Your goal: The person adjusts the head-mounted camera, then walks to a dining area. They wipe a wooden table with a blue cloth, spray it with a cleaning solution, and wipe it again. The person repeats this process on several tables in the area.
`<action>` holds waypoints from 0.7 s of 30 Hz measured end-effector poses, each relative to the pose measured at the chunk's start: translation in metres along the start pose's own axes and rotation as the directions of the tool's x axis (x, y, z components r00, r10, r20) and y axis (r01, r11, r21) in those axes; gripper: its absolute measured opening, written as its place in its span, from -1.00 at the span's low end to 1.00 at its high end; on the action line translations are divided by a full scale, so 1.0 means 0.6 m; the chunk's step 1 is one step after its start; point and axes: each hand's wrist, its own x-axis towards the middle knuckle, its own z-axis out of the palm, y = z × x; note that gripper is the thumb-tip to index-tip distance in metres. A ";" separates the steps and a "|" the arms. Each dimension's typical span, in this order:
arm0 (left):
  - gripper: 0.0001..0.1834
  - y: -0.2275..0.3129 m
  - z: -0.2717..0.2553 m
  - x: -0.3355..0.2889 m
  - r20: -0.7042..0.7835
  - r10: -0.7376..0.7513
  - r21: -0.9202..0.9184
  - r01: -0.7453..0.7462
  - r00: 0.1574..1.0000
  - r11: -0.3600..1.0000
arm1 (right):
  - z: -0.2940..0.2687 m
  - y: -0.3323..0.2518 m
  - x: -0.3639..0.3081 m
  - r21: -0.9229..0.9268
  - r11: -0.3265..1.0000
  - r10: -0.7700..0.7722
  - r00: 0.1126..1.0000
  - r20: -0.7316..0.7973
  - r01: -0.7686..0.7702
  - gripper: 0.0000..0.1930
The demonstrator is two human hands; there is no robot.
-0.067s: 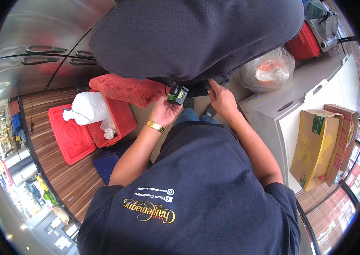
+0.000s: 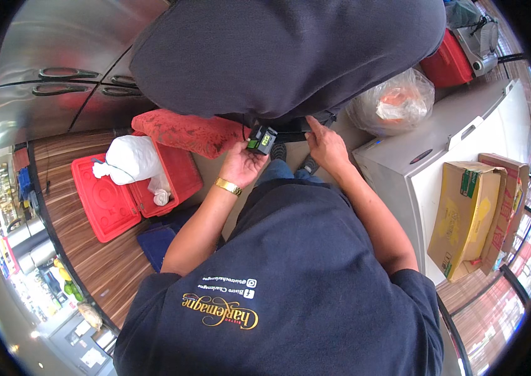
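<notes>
My left hand (image 2: 242, 166), with a gold-coloured watch (image 2: 228, 186) on its wrist, is closed round a small black box-shaped device (image 2: 262, 140) that has a green lit display or label. A dark cord runs up from the device toward a large dark cloth shape (image 2: 290, 56), which looks like a person's clothing close in front of me. To the right, my right hand (image 2: 329, 150) has its index finger reaching up and its other fingers curled. A thin dark strip lies between the device and its thumb; what the fingers pinch, if anything, is hidden. My shoes (image 2: 279, 151) show below.
An open red cooler box (image 2: 178, 182) stands at left, with a white tied bag (image 2: 133, 159) on it and a red patterned cushion (image 2: 184, 133) behind. At right are a clear plastic bag (image 2: 397, 103), a grey-white chest freezer (image 2: 403, 163) and cardboard boxes (image 2: 459, 219). Steel cabinets (image 2: 40, 50) stand far left.
</notes>
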 end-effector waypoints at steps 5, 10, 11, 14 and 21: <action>-0.69 -0.017 0.004 -0.006 -0.002 0.014 0.017 -0.014 1.000 1.000 | -0.006 0.014 -0.010 -0.009 1.000 -0.028 1.000 -0.005 0.028 -0.47; -0.70 -0.023 0.011 -0.008 -0.005 0.070 0.109 -0.069 0.998 0.992 | -0.003 0.030 -0.004 0.012 0.996 -0.083 0.996 -0.041 0.084 -0.45; -0.70 -0.024 0.013 -0.011 -0.005 0.107 0.170 -0.104 0.994 0.980 | -0.004 0.028 -0.005 0.009 0.997 -0.080 0.996 -0.039 0.081 -0.46; -0.73 -0.025 0.036 -0.024 0.030 0.224 0.367 -0.219 0.974 0.904 | 0.000 0.031 -0.002 0.010 0.996 -0.092 0.995 -0.040 0.092 -0.46; -0.79 -0.043 0.072 -0.009 0.090 0.170 0.440 -0.193 0.981 0.877 | 0.000 0.029 -0.001 0.014 0.998 -0.056 0.998 -0.019 0.056 -0.46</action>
